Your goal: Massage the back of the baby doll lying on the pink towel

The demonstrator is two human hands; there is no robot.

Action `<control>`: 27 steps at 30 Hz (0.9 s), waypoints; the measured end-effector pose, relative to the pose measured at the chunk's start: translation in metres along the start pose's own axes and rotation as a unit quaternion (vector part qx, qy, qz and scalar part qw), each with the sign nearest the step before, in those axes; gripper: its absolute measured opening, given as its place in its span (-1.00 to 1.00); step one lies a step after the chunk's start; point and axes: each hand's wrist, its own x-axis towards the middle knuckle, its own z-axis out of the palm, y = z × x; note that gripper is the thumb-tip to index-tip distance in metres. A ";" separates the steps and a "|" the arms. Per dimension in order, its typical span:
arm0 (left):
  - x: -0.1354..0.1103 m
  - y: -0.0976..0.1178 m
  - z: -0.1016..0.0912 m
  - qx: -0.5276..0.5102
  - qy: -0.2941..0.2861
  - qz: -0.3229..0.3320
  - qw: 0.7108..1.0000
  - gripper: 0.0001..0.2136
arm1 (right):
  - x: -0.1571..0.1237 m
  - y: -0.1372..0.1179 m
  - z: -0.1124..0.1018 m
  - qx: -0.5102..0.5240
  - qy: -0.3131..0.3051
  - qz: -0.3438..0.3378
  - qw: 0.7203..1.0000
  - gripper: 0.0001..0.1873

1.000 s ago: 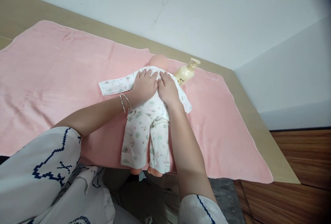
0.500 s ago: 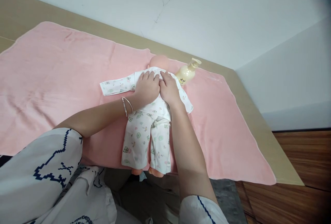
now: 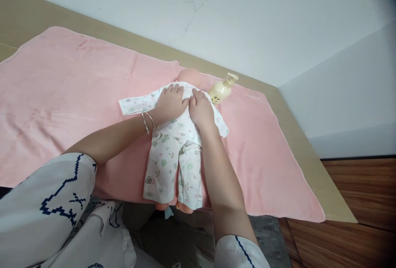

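A baby doll (image 3: 173, 152) in white printed pyjamas lies lengthwise on a pink towel (image 3: 62, 86), its bare head (image 3: 189, 76) toward the wall and its feet at the near edge. My left hand (image 3: 169, 102) lies flat on the doll's upper body, fingers spread, with two bangles on the wrist. My right hand (image 3: 200, 109) rests flat beside it on the same garment, thumbs almost touching. One sleeve (image 3: 137, 104) lies stretched out to the left.
A cream pump bottle (image 3: 221, 90) lies on the towel just right of the doll's head. The towel covers a beige surface (image 3: 312, 152) against a white wall. Wooden floor (image 3: 355, 202) shows at the right. My patterned sleeves fill the lower left.
Both hands have slid a little toward the doll's head over the garment. The view has shifted slightly; nothing else moved.
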 end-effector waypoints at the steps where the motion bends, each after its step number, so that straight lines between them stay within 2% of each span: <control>1: 0.005 -0.005 -0.001 -0.009 -0.010 -0.007 1.000 -0.50 | -0.004 -0.008 0.000 -0.013 0.015 0.007 1.000 -0.42; 3: 0.012 -0.012 -0.003 -0.023 -0.027 -0.007 0.999 -0.51 | -0.011 -0.023 0.000 -0.039 0.033 0.017 0.999 -0.44; 6: 0.010 -0.009 -0.007 -0.009 -0.035 0.002 0.999 -0.54 | -0.013 -0.031 -0.004 -0.057 0.017 0.007 0.998 -0.46; 10: -0.010 0.016 -0.009 0.064 -0.017 0.015 0.998 -0.54 | 0.000 -0.008 -0.009 0.005 -0.020 -0.005 1.000 -0.45; 13: -0.020 0.027 -0.004 0.075 -0.001 0.039 0.996 -0.55 | 0.009 0.010 -0.007 0.043 -0.025 -0.008 0.999 -0.42; 16: -0.013 0.018 0.000 0.049 0.009 0.040 0.998 -0.58 | 0.008 0.005 -0.009 0.019 -0.019 -0.012 1.000 -0.44; 20: 0.010 -0.008 -0.002 -0.003 -0.003 0.028 1.000 -0.64 | -0.007 -0.027 -0.022 -0.056 -0.040 -0.014 0.998 -0.50; 22: 0.016 -0.014 -0.003 -0.018 -0.007 0.026 0.999 -0.64 | -0.013 -0.037 -0.028 -0.076 -0.057 -0.023 0.995 -0.53; 24: 0.014 -0.011 -0.002 -0.009 0.002 0.017 1.000 -0.62 | -0.012 -0.035 -0.030 -0.066 -0.061 -0.027 0.996 -0.54; 27: 0.000 0.005 -0.002 0.037 0.007 0.014 0.999 -0.56 | -0.002 -0.013 -0.023 -0.002 -0.058 -0.016 0.998 -0.49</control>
